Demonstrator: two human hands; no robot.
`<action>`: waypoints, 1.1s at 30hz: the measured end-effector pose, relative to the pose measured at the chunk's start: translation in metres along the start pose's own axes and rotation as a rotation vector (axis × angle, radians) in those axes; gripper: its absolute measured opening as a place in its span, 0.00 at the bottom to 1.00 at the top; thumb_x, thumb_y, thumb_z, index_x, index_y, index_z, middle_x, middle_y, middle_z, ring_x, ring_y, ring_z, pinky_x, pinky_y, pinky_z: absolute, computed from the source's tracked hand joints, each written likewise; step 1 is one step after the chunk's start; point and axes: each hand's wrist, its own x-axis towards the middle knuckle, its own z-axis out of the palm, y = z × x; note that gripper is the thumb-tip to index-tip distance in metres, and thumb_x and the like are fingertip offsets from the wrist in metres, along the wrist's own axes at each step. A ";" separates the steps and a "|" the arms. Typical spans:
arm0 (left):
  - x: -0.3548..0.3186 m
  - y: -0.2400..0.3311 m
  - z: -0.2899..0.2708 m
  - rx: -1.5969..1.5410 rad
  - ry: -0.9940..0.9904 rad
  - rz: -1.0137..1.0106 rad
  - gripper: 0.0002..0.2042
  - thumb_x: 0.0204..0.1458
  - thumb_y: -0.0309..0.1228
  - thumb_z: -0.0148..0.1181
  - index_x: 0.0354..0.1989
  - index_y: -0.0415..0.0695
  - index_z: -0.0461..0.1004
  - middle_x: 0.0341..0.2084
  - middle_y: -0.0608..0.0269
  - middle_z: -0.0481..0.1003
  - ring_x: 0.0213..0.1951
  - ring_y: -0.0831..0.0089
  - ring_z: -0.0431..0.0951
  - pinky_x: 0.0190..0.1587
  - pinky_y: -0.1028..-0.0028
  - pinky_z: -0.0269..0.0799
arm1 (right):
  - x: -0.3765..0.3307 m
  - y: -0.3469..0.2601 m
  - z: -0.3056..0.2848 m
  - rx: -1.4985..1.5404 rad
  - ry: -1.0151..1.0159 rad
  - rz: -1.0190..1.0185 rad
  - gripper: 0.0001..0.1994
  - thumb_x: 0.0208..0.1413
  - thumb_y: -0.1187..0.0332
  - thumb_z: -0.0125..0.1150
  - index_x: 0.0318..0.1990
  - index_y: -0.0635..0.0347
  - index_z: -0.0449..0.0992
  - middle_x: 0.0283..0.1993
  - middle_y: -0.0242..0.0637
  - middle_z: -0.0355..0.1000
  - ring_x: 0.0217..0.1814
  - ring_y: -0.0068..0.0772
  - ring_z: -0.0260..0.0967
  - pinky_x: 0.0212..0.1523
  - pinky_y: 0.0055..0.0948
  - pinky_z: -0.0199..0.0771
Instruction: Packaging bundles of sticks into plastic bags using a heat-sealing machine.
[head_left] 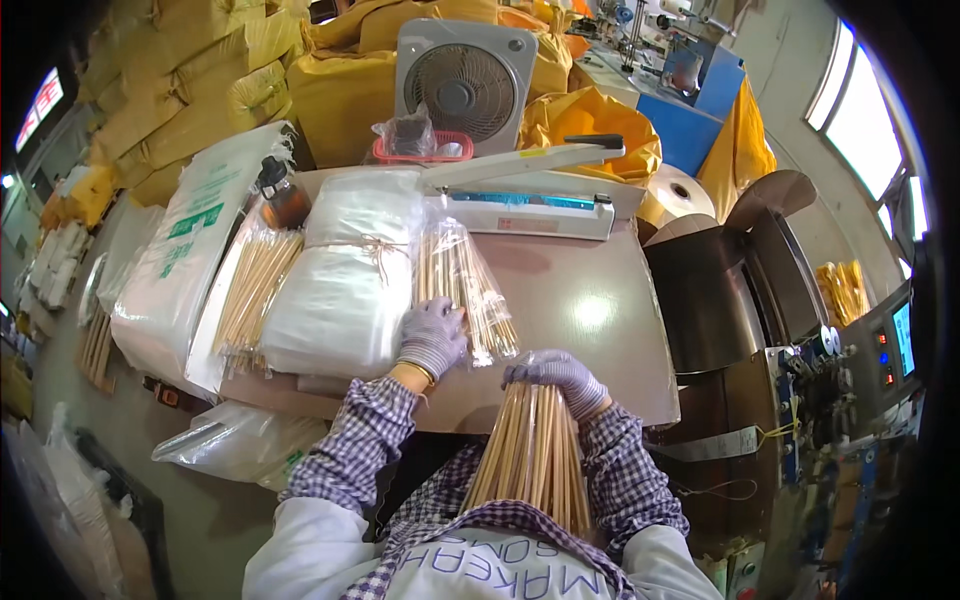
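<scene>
My right hand (556, 380), in a grey-purple glove, is closed around the upper end of a bundle of long thin wooden sticks (530, 450). The bundle fans out downward against my apron at the table's front edge. My left hand (433, 335), gloved alike, has its fingers curled on the left side of a clear bag of wooden sticks (470, 275) lying on the table. Part of that bag is hidden under the fingers. Beside this hand, a thick stack of clear plastic bags (340, 270) is tied with string.
More wooden sticks (262, 285) lie left of the stack, near a dark-capped bottle (283, 195) and a white package (190, 255). Behind are a bag sealer (530, 213), a pink basket (425, 148) and a box fan (462, 85). A dark metal bin (705, 295) stands right.
</scene>
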 end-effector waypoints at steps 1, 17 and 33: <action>0.001 -0.010 0.007 -0.029 -0.153 -0.082 0.08 0.45 0.31 0.57 0.34 0.45 0.76 0.31 0.58 0.72 0.35 0.63 0.72 0.38 0.65 0.69 | 0.002 0.000 0.003 -0.003 -0.006 -0.008 0.14 0.44 0.63 0.57 0.29 0.69 0.75 0.36 0.48 0.73 0.43 0.41 0.68 0.50 0.35 0.65; -0.104 0.094 -0.095 -0.458 0.334 0.337 0.10 0.41 0.24 0.63 0.34 0.41 0.76 0.17 0.61 0.72 0.20 0.65 0.73 0.22 0.72 0.68 | -0.063 0.087 0.077 -0.174 0.256 -0.186 0.29 0.59 0.66 0.48 0.63 0.69 0.47 0.64 0.50 0.51 0.65 0.35 0.49 0.64 0.29 0.48; 0.119 0.074 -0.179 -0.969 -0.093 0.200 0.08 0.47 0.33 0.57 0.31 0.41 0.73 0.21 0.59 0.74 0.22 0.68 0.73 0.28 0.70 0.69 | 0.005 -0.171 0.026 -1.005 0.119 -0.921 0.10 0.43 0.68 0.59 0.35 0.60 0.77 0.24 0.39 0.73 0.25 0.39 0.71 0.26 0.32 0.70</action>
